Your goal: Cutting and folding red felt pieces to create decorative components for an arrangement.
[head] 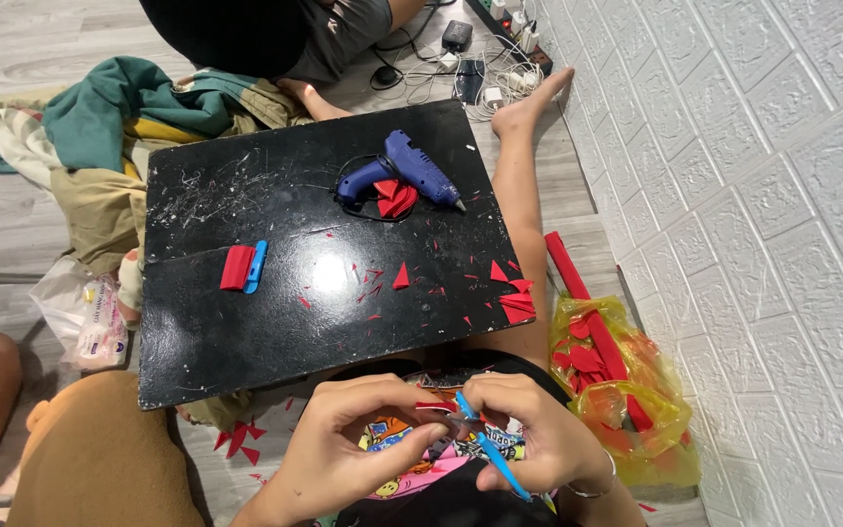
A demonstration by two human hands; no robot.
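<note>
Sitting on the floor, black board (246, 322) across the lap as a worktop. Both hands low, just off the board's near edge, close to the body so the small work is easy to see. Left hand (343, 444) curled, fingertips pinching a small red piece (434, 405), kept steady. Right hand (529, 439) closed round a blue stick tool (485, 447), its top end touching that red piece; slanted like a pencil, likely for good aim. Blue glue gun (407, 171) resting near the board's far edge, lying over cut red shapes (394, 198), out of the way but within reach. Red folded strip with blue clip (244, 266) toward the left edge. Red scraps (516, 298) at the right edge. Yellow bag (626, 390) of red bits beside the right edge, against the wall.
</note>
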